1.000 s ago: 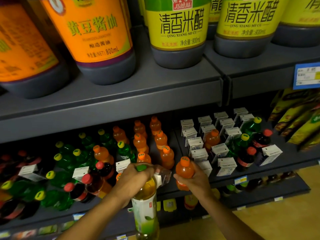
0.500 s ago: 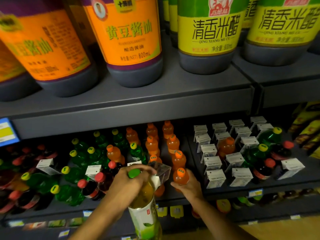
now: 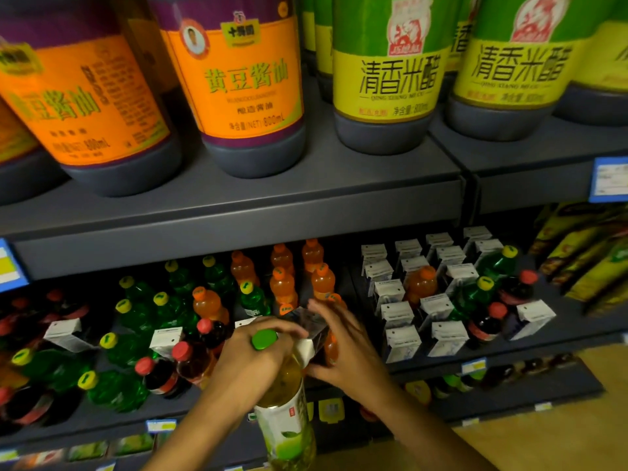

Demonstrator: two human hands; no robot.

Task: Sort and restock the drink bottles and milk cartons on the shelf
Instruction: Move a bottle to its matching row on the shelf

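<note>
Our right hand (image 3: 343, 348) has let go of the orange-capped bottle (image 3: 331, 348) it gripped a second ago at lower centre of the frame; its fingers now lie spread and straighter over the dark carton (image 3: 311, 329) our left hand (image 3: 253, 363) holds, the bottle just behind.

We see a green cap (image 3: 264, 339) on the tea bottle (image 3: 284, 416), whose liquid is pale yellow above a white and green label. On the grey shelf (image 3: 574, 321) stand orange bottles (image 3: 283, 287) with orange caps, green bottles (image 3: 136, 317) with yellow caps, dark bottles (image 3: 159, 375) with red caps and white cartons (image 3: 401, 341). Above we see dark jugs, two with orange and purple labels (image 3: 238, 86), two with green and yellow labels (image 3: 387, 69), and blue price tags (image 3: 608, 178).
</note>
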